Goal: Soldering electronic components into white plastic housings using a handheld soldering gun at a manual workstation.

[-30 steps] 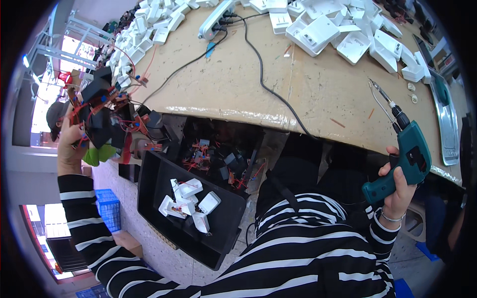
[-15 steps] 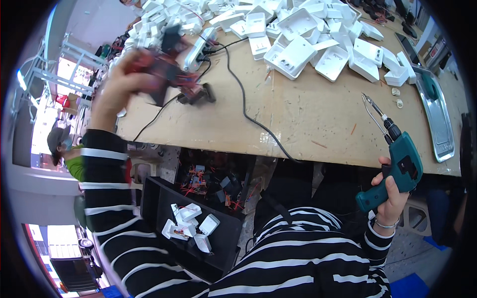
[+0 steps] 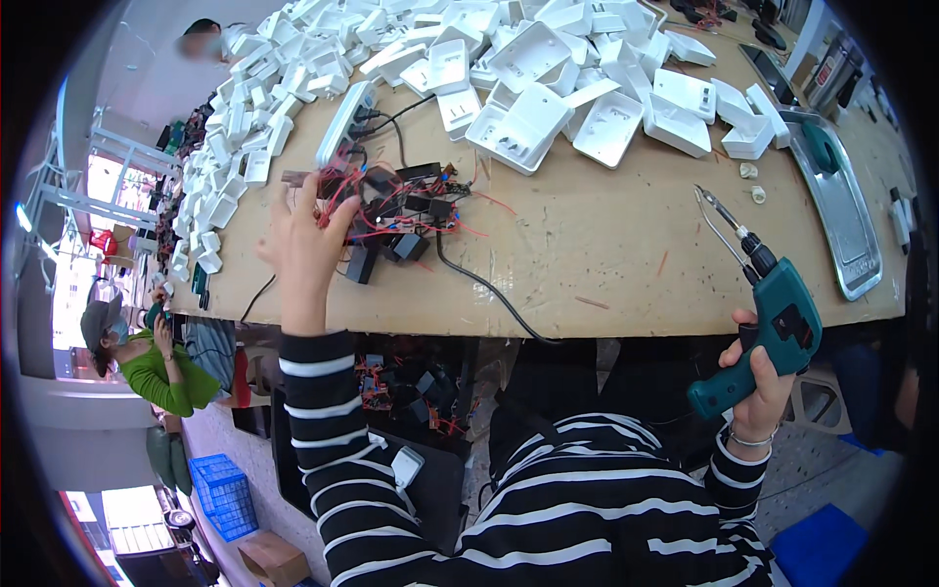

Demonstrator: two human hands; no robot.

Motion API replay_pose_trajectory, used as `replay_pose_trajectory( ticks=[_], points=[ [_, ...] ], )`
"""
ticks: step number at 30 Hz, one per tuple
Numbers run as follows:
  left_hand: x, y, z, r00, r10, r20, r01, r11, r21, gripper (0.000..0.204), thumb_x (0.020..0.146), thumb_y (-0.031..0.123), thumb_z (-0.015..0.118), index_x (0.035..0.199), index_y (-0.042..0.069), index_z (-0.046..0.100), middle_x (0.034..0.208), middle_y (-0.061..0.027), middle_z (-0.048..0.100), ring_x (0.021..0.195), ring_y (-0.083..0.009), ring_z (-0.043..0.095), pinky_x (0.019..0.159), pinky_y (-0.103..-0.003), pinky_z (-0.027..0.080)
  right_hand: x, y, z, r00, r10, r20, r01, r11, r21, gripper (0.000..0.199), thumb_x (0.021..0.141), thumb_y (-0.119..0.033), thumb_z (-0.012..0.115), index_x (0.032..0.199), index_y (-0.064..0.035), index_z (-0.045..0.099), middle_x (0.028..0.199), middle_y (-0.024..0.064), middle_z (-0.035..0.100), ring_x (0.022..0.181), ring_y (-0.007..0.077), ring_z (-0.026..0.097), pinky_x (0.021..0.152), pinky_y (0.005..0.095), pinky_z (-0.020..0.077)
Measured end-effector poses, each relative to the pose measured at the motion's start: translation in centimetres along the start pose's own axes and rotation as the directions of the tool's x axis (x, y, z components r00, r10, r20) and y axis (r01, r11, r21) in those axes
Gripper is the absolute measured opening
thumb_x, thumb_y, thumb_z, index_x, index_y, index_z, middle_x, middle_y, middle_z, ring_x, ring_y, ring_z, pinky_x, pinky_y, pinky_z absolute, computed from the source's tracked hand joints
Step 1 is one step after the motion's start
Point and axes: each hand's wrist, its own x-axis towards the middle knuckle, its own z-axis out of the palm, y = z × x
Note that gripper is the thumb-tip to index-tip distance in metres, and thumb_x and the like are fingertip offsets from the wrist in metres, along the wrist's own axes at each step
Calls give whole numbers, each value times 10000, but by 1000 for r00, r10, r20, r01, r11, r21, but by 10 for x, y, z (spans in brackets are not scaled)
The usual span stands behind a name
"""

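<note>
On the table at the left lies a loose heap of small circuit boards (image 3: 421,201) with red wires and black block-shaped parts. My left hand (image 3: 305,249) is at the heap's left side, its fingers spread and its fingertips touching the parts; it does not grip them. My right hand (image 3: 765,391) is wrapped round the handle of a dark green soldering gun (image 3: 790,311) at the table's near right edge. The gun's metal tip (image 3: 719,205) points up and away over the table, touching nothing.
White plastic casings (image 3: 523,127) are piled across the far side. A white power strip (image 3: 345,122) with black cables stands behind the boards. At the right is a metal tray (image 3: 849,259). Below the table edge sits a black bin (image 3: 445,479). A co-worker (image 3: 166,362) is at the left.
My left hand has moved right and nearer. The boards it held above the table now lie spread on it, and its fingers have opened. My right hand still holds the soldering gun.
</note>
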Motion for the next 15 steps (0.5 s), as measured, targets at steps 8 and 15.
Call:
replay_pose_trajectory(
  ticks=[8,15],
  points=[
    [-2,2,13,977,-68,203,184,751,-635,475,781,190,652,1208,20,532,1126,-141,572,1054,-293,547,962,-363,362,7,0,-1,997,47,64,-58,984,169,566,847,-154,610,1311,29,343,1136,225,544,696,154,587,622,280,518],
    [25,155,-2,914,331,-236,-405,787,-466,432,739,157,646,1117,-25,542,1059,-214,572,962,-351,564,822,-407,452,12,-1,1,998,63,10,-64,981,181,563,842,-147,615,1309,25,351,1125,224,552,696,160,589,627,282,520]
  ],
)
